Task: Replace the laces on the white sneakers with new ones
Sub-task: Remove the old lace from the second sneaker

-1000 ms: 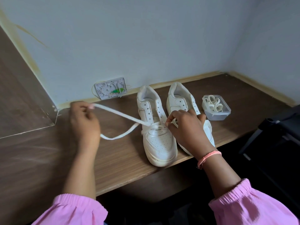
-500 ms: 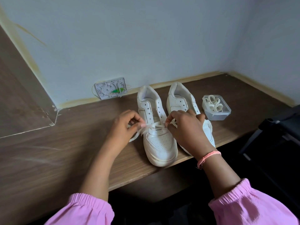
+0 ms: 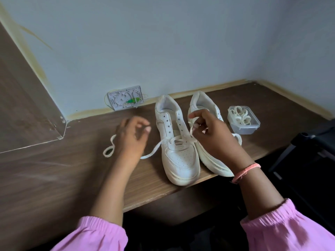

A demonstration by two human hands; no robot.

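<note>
Two white sneakers stand side by side on the wooden desk (image 3: 54, 178), toes toward me. The left sneaker (image 3: 178, 156) has a white lace (image 3: 154, 151) through its lowest eyelets only. One end of that lace trails left across the desk and loops behind my left hand (image 3: 131, 138), which hovers blurred beside the shoe with loose fingers and nothing in them. My right hand (image 3: 210, 134) pinches the lace's other end above the right row of eyelets. The right sneaker (image 3: 204, 109) is largely hidden behind that hand.
A clear plastic tub (image 3: 243, 126) with more white laces sits to the right of the shoes. A white wall box (image 3: 125, 99) with a green part leans against the wall behind. A dark chair (image 3: 311, 147) is at the right, past the desk edge.
My left hand pulled the lace far left, came back to the shoe, then let go and drew away left. The lace's left end now lies slack on the desk. My right hand rose slightly.
</note>
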